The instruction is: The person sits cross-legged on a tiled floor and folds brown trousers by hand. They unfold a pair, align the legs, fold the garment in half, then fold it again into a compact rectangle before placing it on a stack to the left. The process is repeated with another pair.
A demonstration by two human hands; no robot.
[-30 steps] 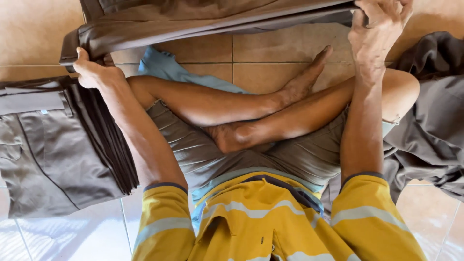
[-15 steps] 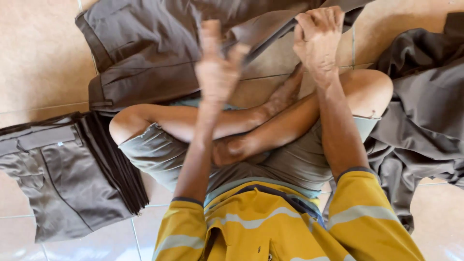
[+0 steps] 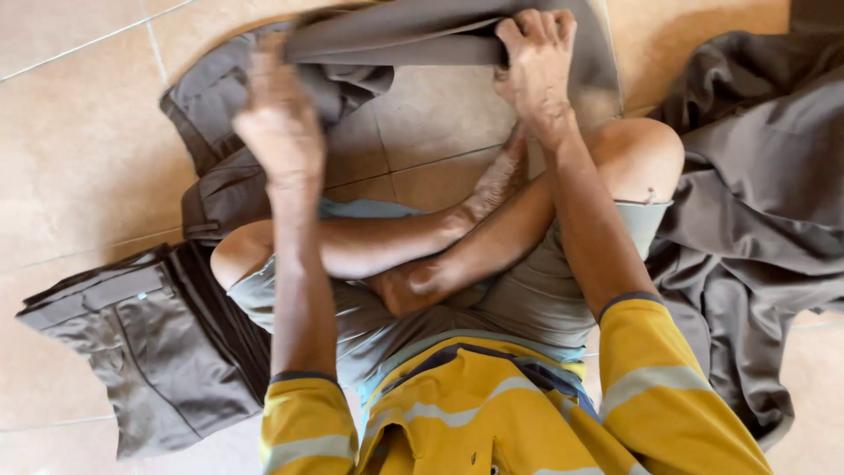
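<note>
Between the hands: grey-brown trousers [image 3: 413, 40], held up over the tiled floor [image 3: 79, 132], long axis running roughly 9 to 3 o'clock.
Right hand [image 3: 534, 62]: fingers [image 3: 527, 31] clenched over the folded edge of the trousers at 1 o'clock; cloth passes through the fist and drapes on toward 3 o'clock.
Left hand [image 3: 277, 123]: at 11 o'clock, blurred; it lies against the bunched waist end of the same trousers, but whether it grips or is released I cannot tell.
Nearer hand: the right, which has the firm hold; the bulk of the garment lies from it toward 9 o'clock, across to the left hand.
Below the hands: crossed bare legs [image 3: 422, 237], yellow striped sleeves [image 3: 299, 422].
At 8 o'clock: stack of folded trousers [image 3: 149, 343] on the floor, just beside the left knee.
At 3 to 4 o'clock: loose heap of grey garments [image 3: 756, 220], touching the right knee.
</note>
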